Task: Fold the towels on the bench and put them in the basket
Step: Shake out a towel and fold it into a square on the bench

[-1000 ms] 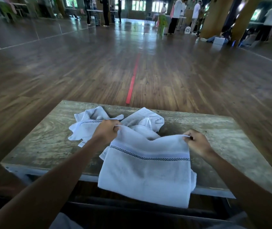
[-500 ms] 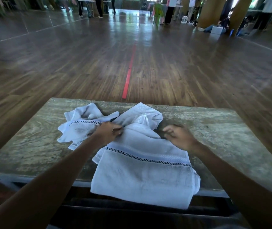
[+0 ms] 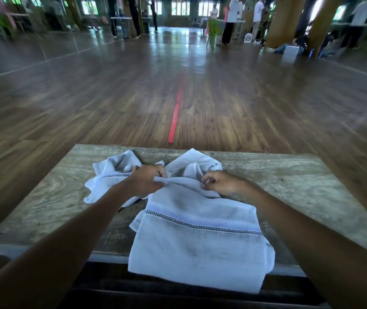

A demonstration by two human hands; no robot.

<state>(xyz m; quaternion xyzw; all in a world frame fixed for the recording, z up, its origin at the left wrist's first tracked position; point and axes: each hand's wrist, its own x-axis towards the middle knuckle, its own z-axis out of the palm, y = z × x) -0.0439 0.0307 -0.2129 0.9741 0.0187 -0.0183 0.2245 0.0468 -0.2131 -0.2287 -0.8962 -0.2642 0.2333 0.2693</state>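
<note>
Since the earlier frames, the right hand (image 3: 221,182) has been brought inward along the towel's far edge toward the left hand (image 3: 148,180). That near towel (image 3: 198,237) is laid on the tabletop (image 3: 300,181), its striped band running left to right, its near end draped over the front edge. Its far edge is pinched shut in the left hand; the right hand's fingers are curled at the same edge — loosely. Two crumpled towels (image 3: 111,175) lie just beyond. No basket is seen.
</note>
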